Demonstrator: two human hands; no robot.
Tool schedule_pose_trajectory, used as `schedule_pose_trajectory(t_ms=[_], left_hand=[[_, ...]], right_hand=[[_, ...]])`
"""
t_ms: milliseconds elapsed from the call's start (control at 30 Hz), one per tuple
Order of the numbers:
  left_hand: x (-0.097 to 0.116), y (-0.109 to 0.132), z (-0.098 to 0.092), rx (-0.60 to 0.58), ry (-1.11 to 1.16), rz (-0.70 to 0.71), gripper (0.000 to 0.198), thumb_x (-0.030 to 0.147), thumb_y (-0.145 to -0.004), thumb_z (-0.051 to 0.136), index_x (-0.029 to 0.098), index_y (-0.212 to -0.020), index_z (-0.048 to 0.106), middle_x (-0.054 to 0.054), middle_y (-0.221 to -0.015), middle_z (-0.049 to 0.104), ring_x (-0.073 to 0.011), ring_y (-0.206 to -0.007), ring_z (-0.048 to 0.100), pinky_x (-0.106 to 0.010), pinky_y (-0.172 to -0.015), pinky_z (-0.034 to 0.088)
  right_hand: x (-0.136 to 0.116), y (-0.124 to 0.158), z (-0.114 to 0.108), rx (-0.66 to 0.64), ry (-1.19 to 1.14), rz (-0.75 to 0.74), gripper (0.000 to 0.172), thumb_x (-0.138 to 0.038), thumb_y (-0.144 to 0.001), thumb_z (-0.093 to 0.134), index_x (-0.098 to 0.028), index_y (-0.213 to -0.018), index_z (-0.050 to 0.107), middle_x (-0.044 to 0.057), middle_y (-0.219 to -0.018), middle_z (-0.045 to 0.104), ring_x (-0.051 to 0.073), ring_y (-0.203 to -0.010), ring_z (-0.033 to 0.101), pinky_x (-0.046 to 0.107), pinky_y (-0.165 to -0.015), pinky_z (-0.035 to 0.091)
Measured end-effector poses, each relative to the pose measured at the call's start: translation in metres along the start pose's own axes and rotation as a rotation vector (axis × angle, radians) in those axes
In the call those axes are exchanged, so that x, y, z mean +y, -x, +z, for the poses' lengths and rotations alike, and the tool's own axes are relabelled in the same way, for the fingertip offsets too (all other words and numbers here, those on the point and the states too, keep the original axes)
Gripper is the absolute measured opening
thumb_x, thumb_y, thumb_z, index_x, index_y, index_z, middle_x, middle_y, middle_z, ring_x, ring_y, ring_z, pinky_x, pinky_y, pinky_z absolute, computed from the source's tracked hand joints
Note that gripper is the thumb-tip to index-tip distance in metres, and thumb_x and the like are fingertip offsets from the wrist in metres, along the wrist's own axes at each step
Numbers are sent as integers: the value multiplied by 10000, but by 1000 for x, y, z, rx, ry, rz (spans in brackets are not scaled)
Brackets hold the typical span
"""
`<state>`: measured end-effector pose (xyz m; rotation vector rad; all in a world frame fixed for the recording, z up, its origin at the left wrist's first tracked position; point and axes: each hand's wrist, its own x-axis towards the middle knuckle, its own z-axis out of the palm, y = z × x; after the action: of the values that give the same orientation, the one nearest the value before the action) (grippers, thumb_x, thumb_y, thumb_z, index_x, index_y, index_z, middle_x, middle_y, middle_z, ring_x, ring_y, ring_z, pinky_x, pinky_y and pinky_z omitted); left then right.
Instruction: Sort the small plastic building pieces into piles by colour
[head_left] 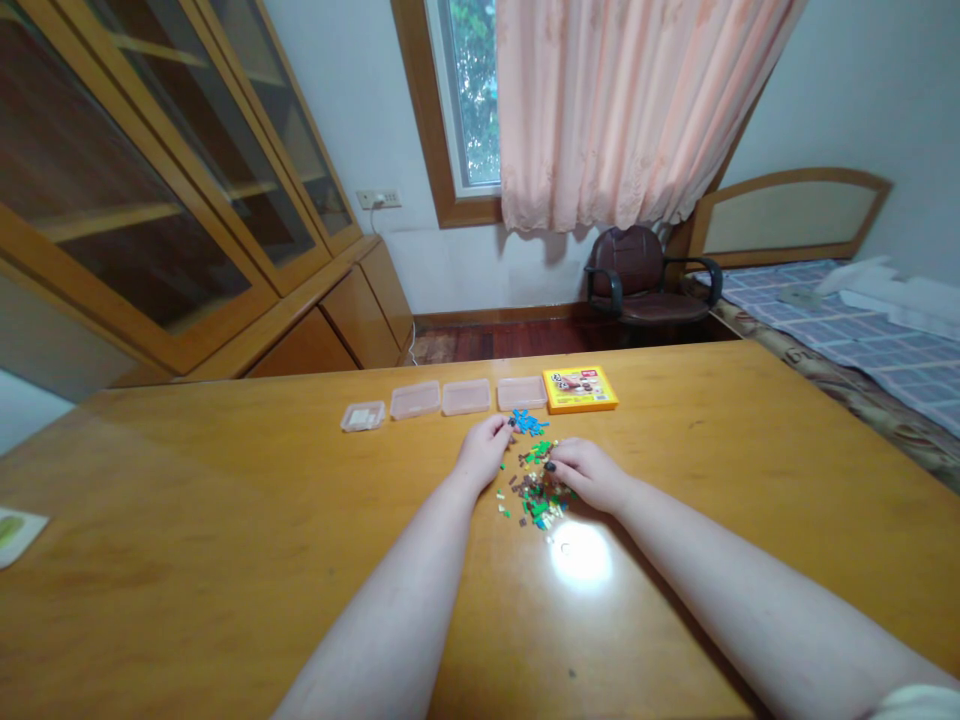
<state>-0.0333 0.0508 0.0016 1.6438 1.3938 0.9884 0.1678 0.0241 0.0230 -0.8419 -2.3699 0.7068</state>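
A heap of tiny coloured building pieces [535, 494], green, brown and yellow, lies on the wooden table [225, 520]. A small cluster of blue pieces [529, 423] sits just beyond it. My left hand [484, 450] rests left of the heap, its fingers pinched on a small dark piece beside the blue cluster. My right hand [589, 472] lies on the right side of the heap, fingers curled onto the pieces, a dark bit at the fingertips. Several small clear plastic containers [442, 398] stand in a row behind the hands, with a yellow box [580, 389] at their right end.
A paper corner [16, 532] lies at the table's left edge. A glass-fronted wooden cabinet [172, 200] fills the left wall. Beyond the table stand a dark office chair [637, 275], a curtained window [600, 110] and a bed [862, 330] at the right.
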Motion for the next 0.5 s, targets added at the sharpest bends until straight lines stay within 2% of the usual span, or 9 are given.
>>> schedule_pose_trajectory(t_ms=[267, 500], left_hand=[[-1, 0, 0, -5, -11, -12, 250, 351, -816, 435, 173, -790, 609, 8, -681, 592, -131, -651, 531, -223, -612, 385], [0, 0, 0, -4, -9, 3, 245, 343, -820, 441, 172, -792, 615, 7, -683, 588, -132, -656, 531, -226, -616, 391]], right_hand=[[1, 2, 1, -27, -63, -8, 582, -506, -929, 231, -172, -537, 501, 30, -541, 543, 142, -539, 484, 272, -589, 363], [-2, 0, 0, -19, -45, 32, 537, -490, -933, 244, -176, -589, 512, 35, -589, 560, 155, -589, 503, 274, -627, 382]])
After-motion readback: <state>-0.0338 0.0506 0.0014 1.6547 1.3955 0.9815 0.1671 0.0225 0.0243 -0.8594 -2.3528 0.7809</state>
